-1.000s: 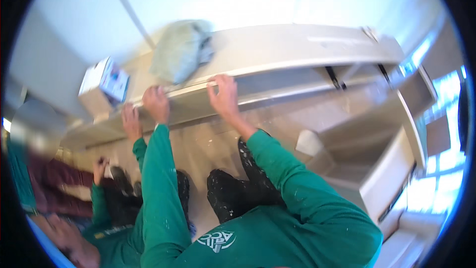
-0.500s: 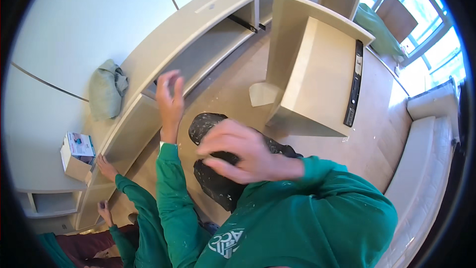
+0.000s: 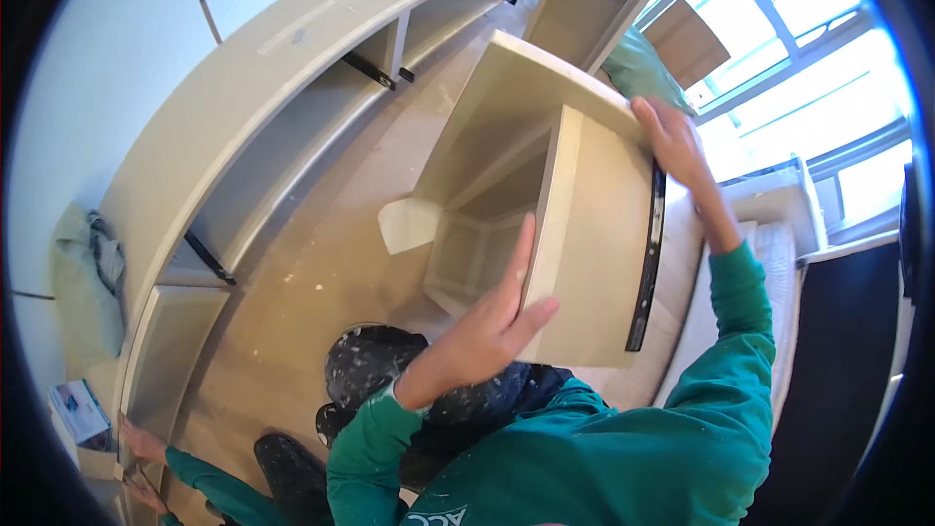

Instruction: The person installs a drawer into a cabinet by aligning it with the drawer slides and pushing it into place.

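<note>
In front of me a beige wooden drawer (image 3: 594,234) stands tilted, its hollow inside facing left. A black slide rail (image 3: 647,273) runs along its side wall. My right hand (image 3: 672,141) grips the edge of the drawer's front panel, fingers bent over it. At the near wall edge is my left hand (image 3: 477,331), fingers stretched straight and thumb apart, at or against the wood. Whether it presses on the edge I cannot tell.
To the left runs a long curved beige cabinet (image 3: 146,175) with open bays and black rails. On it lie a green cloth bundle (image 3: 88,282) and a small box (image 3: 80,414). Another person's hand (image 3: 144,440) touches the cabinet. A second drawer (image 3: 589,10) stands behind; a pale scrap (image 3: 407,222) lies on the floor.
My view has turned right. My right hand has moved from over my lap to the drawer's front panel and taken hold. My left hand has swung from beside the cabinet to the drawer's near edge.
</note>
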Demonstrator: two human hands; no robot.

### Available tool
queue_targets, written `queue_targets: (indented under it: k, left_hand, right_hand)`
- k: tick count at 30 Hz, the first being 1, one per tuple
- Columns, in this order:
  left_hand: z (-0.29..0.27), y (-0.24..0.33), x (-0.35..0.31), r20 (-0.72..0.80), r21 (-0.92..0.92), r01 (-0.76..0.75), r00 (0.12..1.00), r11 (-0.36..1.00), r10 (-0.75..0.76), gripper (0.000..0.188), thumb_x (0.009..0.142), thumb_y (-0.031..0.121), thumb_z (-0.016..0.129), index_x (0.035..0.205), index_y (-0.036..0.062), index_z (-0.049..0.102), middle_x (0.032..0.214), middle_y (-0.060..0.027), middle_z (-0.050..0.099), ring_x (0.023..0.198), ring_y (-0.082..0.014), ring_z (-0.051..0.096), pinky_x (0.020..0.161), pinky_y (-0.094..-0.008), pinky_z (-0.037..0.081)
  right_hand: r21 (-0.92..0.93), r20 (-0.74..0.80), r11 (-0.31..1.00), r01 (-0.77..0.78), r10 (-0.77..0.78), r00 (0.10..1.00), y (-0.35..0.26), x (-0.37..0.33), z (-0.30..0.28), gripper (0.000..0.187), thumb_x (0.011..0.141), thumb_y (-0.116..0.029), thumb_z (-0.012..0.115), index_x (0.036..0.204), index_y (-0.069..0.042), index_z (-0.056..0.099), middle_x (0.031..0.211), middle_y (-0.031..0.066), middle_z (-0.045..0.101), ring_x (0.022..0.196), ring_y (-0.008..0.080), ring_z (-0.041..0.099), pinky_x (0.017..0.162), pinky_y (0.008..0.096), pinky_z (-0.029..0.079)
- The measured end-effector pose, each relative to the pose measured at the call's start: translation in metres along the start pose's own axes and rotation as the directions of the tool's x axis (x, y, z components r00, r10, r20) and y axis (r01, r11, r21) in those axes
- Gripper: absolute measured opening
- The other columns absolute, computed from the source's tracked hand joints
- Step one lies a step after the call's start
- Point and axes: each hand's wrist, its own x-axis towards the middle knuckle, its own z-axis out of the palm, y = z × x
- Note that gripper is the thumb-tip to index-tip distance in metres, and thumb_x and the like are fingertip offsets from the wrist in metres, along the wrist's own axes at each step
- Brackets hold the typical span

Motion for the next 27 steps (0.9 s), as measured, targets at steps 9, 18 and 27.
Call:
queue_targets:
  k: [9,18,27]
  left_hand:
    - [0.006,0.021,-0.001,-0.076,-0.077,0.298,0.950,0.951,-0.304,0.081,0.103,0.023,0.054,0.160,-0.0007,0.002,0.168,-0.0191,0.011,0.154,-0.0264,0.016,0.122,-0.0335,0.016]
    - [0.030,0.034,0.000,-0.372,0.050,0.655,0.713,0.754,-0.595,0.059,0.101,0.033,0.053,0.149,0.0024,0.037,0.133,-0.0275,0.058,0.124,-0.0387,0.057,0.103,-0.0434,0.044]
    - [0.094,0.052,0.082,-0.931,0.154,0.922,0.256,0.354,-0.261,0.047,0.101,0.044,0.048,0.099,0.0031,0.071,0.085,-0.0252,0.069,0.080,-0.0475,0.065,0.071,-0.0518,0.051]
  right_hand:
    - [0.170,0.512,0.984,-0.044,-0.050,0.858,-0.005,0.023,-0.021,0.069,0.098,-0.064,0.043,0.108,-0.003,0.072,0.092,0.0235,0.070,0.091,0.0403,0.067,0.083,0.0482,0.050]
    - [0.298,0.523,0.944,0.140,-0.284,0.803,-0.001,0.035,-0.032,0.060,0.092,-0.063,0.057,0.097,-0.005,0.074,0.090,0.0222,0.071,0.088,0.0413,0.069,0.079,0.0486,0.054]
    - [0.327,0.473,0.930,0.166,-0.314,0.823,0.034,0.034,-0.014,0.054,0.089,-0.056,0.062,0.105,-0.006,0.073,0.102,0.0168,0.073,0.093,0.0357,0.070,0.084,0.0453,0.056]
